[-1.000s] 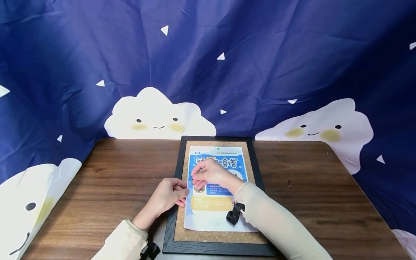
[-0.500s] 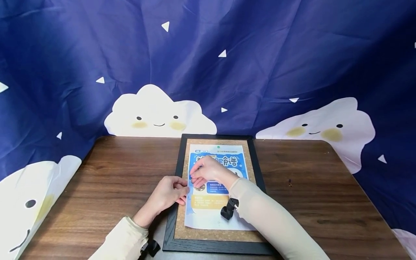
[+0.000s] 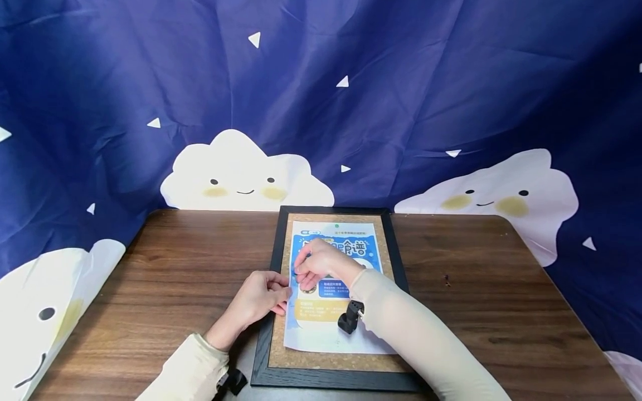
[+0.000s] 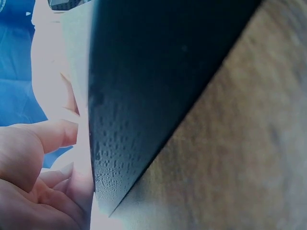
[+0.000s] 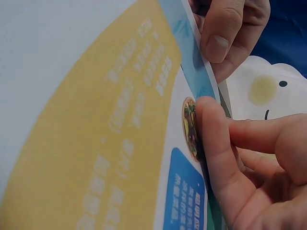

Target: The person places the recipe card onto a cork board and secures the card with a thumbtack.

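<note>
Poster (image 3: 321, 338) lies on the framed corkboard (image 3: 296, 361), green pin (image 3: 337, 225) nr the board's top centre. L hand (image 3: 261, 294) pinches the sheet's edge along the board's left side; R hand (image 3: 321, 264) is over the board's left half, thumb & fingertips bunched by that same edge, can't tell if anything's betw. them as the tips are hidden. Risks: green pin's the only fixing visible, so a sideways tug by L hand could swing the sheet askew on the board or tear the pinhole. If R hand does hold a sharp point, L fingertips are v. near & a slip could prick. R sleeve (image 3: 421, 340) & wrist cam (image 3: 351, 316) over the board's lower right might drag or crease paper. Text: title (image 3: 354, 247) ends 食谱 ("recipes"), start covered; small print illegible, no brand made out.
</note>
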The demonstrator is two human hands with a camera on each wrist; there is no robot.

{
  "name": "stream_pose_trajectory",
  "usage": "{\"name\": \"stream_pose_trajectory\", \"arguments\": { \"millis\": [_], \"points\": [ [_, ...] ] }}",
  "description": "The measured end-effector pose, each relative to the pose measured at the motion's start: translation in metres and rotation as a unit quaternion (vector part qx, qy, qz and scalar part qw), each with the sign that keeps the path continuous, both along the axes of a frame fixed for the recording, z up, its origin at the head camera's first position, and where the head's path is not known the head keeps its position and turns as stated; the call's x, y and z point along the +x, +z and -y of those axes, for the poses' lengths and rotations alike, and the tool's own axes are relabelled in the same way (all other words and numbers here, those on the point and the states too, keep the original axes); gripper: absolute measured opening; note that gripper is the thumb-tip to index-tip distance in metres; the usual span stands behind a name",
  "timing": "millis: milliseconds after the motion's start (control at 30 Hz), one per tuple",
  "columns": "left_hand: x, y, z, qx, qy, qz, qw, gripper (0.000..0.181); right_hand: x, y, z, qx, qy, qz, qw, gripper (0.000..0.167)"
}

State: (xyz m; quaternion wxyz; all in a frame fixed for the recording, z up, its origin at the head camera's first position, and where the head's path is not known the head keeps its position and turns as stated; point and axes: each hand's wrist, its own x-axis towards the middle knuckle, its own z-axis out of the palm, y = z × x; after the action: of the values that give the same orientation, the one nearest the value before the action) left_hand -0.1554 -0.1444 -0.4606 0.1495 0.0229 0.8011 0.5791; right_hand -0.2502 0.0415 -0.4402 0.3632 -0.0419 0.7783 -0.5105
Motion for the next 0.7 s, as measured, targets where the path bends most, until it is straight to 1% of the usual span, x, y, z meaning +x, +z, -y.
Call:
{"name": "stream_pose_trajectory", "arguments": {
  "millis": [133,333,433,567,700],
  "points": [
    [0.0,0.001,0.001,0.002,-0.002,0.003,1.0,0.024,0.0,0.002,0.004,0.016,0.003,-0.007,0.9998,0.012],
    [0.001,0.002,0.002,0.004,-0.005,-0.004,1.0,0.026,-0.001,0.005,0.009,0.046,0.028,-0.041,0.9977,0.005],
    [0.001,0.001,0.001,-0.002,-0.005,-0.008,1.0,0.025,-0.001,0.004,0.007,0.04,0.026,-0.035,0.9982,0.005],
    [0.003,0.001,0.001,-0.018,0.003,-0.012,0.9998,0.02,0.001,0.0,0.001,0.017,0.026,-0.028,0.9991,0.008],
    [0.003,0.001,0.0,-0.027,0.005,-0.013,0.9995,0.017,0.005,-0.003,-0.007,-0.011,0.022,-0.038,0.999,0.014]
  ]
}}
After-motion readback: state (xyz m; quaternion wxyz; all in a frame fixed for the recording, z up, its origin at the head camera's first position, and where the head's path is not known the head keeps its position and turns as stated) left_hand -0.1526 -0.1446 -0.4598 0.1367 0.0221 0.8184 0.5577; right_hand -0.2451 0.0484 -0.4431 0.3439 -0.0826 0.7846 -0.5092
